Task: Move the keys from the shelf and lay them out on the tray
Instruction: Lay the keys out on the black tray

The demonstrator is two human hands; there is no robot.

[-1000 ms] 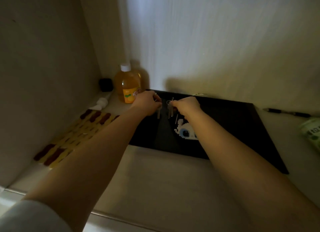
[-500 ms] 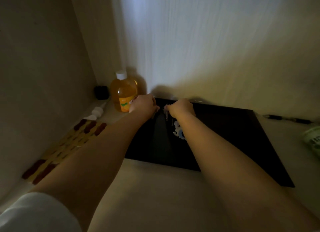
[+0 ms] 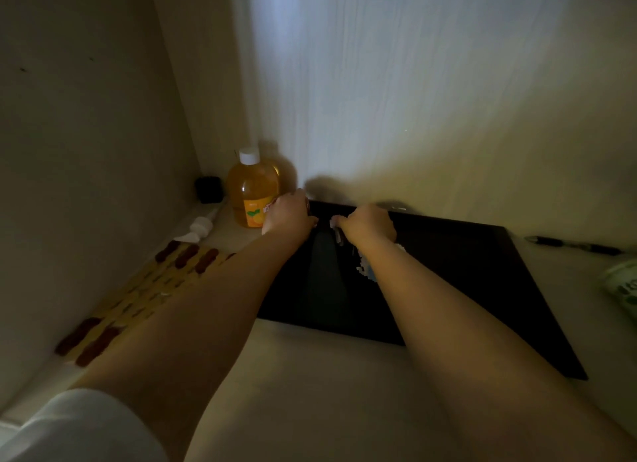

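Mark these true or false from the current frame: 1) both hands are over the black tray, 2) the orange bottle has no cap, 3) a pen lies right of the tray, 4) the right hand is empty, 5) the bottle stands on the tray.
1) True: the left hand and right hand are over the far end of the tray.
2) False: the bottle has a white cap.
3) True: pen.
4) False: it pinches keys.
5) False: it stands on the shelf, left of the tray.

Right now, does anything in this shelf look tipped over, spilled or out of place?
Mostly tidy. A white pump head lies on its side, detached, beside the capped orange bottle. A pen lies loose right of the black tray. No spill shows.
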